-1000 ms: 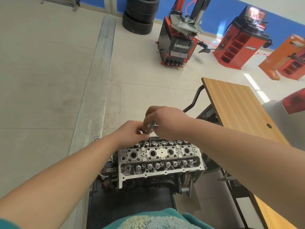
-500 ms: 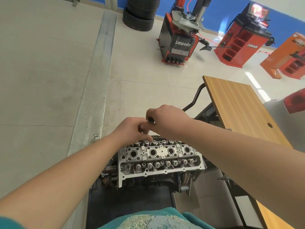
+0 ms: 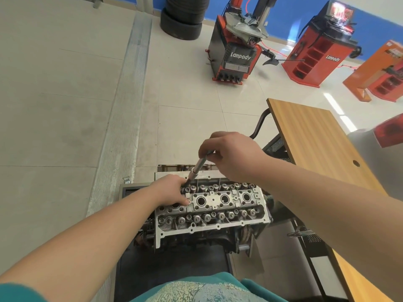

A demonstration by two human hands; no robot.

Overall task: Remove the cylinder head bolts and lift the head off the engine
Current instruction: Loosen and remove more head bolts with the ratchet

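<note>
The cylinder head [image 3: 212,207] sat on the engine [image 3: 196,238], low in the middle of the view, with the wooden worktop [image 3: 316,140] off to its right. The right hand [image 3: 231,156] was closed around the top of a slim extension tool [image 3: 196,170], which slanted down to the far left corner of the head. The left hand [image 3: 172,192] lay on that corner, fingers curled about the tool's lower end and steadying it (whether it truly gripped the shaft or only guided it, I could not tell).

To do this step well, the tool probably needed to stand straighter over the bolt, since a slanted drive can slip out of the bolt's recess and round it. The left hand would do best holding the tip seated while the right turned. The bolt itself was hidden under the left hand.

Half a second earlier both hands had been bunched together above the head's far edge, with almost nothing of the tool showing. Now the right hand had risen, the left had dropped onto the head, and the shaft showed between them
</note>
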